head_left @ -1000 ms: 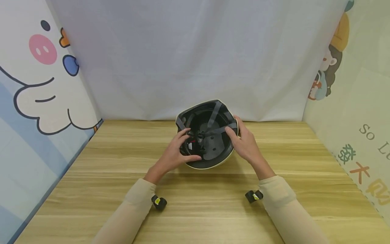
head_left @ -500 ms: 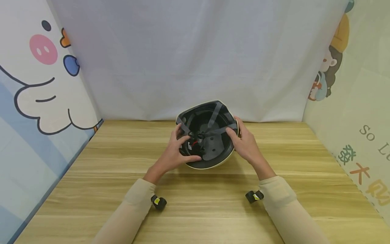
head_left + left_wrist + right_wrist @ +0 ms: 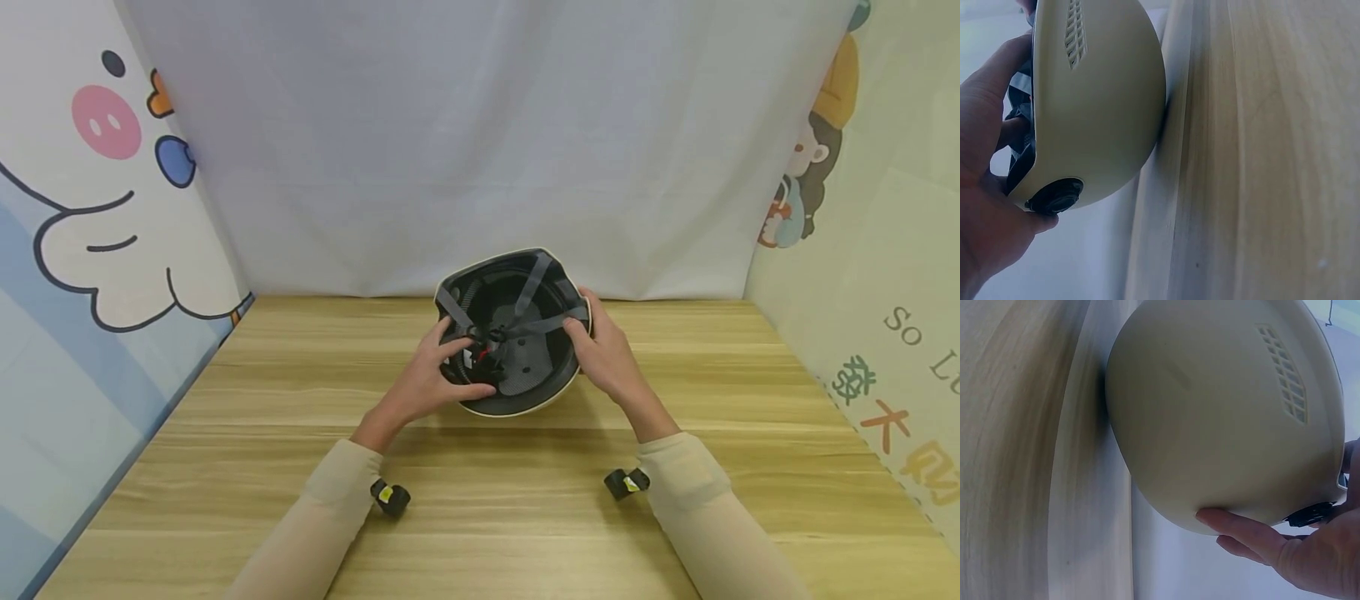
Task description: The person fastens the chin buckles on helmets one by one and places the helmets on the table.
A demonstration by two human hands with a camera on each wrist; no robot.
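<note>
A cream helmet [image 3: 517, 392] sits crown down on the wooden table, its black padded inside facing up. Grey straps [image 3: 534, 287] cross the opening and meet at a black buckle [image 3: 495, 335] with a red part beside it. My left hand [image 3: 420, 379] holds the helmet's left side, thumb on the near rim and some fingers inside by the straps. In the left wrist view, one fingertip touches below a round black knob [image 3: 1057, 195] on the shell. My right hand [image 3: 607, 354] grips the opposite side, thumb over the rim on a strap, with fingers [image 3: 1241, 531] against the outer shell.
The wooden table [image 3: 480, 517] reaches back to a pale curtain [image 3: 465, 150]. Printed cartoon panels stand on the left [image 3: 112, 250] and right [image 3: 862, 275]. A small black camera is worn at each wrist.
The helmet has shifted very slightly to the right. My left fingers have moved about by the straps and buckle, and the red part shows more clearly. The right hand keeps its grip.
</note>
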